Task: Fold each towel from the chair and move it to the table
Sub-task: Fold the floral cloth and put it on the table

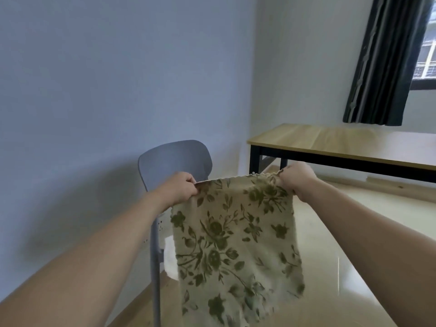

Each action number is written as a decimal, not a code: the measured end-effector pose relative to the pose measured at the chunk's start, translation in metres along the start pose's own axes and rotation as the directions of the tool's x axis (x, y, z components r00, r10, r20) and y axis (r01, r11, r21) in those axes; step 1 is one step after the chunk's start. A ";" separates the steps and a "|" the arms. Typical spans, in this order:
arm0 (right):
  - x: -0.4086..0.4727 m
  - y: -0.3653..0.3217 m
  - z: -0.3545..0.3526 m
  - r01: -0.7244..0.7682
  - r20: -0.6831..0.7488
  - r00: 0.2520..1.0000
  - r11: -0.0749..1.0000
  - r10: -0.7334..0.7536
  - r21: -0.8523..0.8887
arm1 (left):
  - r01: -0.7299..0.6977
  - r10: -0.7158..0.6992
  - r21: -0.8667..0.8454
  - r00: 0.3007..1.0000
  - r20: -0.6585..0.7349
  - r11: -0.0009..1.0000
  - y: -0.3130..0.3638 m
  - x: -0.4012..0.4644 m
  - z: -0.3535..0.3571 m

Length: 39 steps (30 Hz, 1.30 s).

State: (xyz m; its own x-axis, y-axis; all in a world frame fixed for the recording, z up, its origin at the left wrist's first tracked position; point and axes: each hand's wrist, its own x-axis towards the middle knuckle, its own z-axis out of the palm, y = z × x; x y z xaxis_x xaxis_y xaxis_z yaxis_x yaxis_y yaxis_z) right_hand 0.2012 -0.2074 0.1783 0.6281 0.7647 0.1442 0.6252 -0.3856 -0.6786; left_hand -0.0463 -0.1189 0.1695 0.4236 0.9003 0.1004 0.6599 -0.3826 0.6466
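A cream towel [236, 234] printed with green flowers hangs in the air in front of the person, stretched flat between both hands and held by its two top corners. Its lower edge drops toward the bottom of the view, where the cloth ripples a little. The left hand [180, 186] pinches the top left corner, fingers curled round the hem. The right hand [295, 177] grips the top right corner the same way, the cloth bunched slightly under its fingers. Both forearms reach out from the lower corners of the view.

Behind the towel stands a grey chair [174, 161], its rounded back showing above the left hand. Something white [170, 253] lies on the seat, mostly hidden by the towel, so what it is cannot be told. To the right, well apart from the chair, stands a wooden table [342, 143] with black legs. A dark curtain [387, 67] hangs above it beside a window [425, 53].
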 end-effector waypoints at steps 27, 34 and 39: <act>-0.050 0.154 0.124 -0.323 0.152 0.942 0.930 0.298 0.175 | -0.024 -0.021 0.141 0.950 0.312 0.990 -0.118 -0.017 0.152; 0.036 0.161 0.159 -0.407 0.123 0.910 0.794 0.397 0.451 | 0.019 -0.020 0.060 1.000 0.019 0.998 -0.121 0.067 0.166; 0.068 0.173 0.199 -0.493 0.206 0.870 0.789 0.448 0.368 | 0.084 -0.082 -0.004 0.988 0.133 0.996 -0.140 0.109 0.187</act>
State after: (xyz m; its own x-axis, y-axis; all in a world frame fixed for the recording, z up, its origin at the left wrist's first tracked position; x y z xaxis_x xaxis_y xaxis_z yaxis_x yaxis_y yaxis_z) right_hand 0.2600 -0.1197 -0.0726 0.7312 0.5989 -0.3265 0.0132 -0.4910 -0.8710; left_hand 0.0235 -0.0058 -0.0516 0.4464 0.8932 -0.0544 0.6908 -0.3053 0.6555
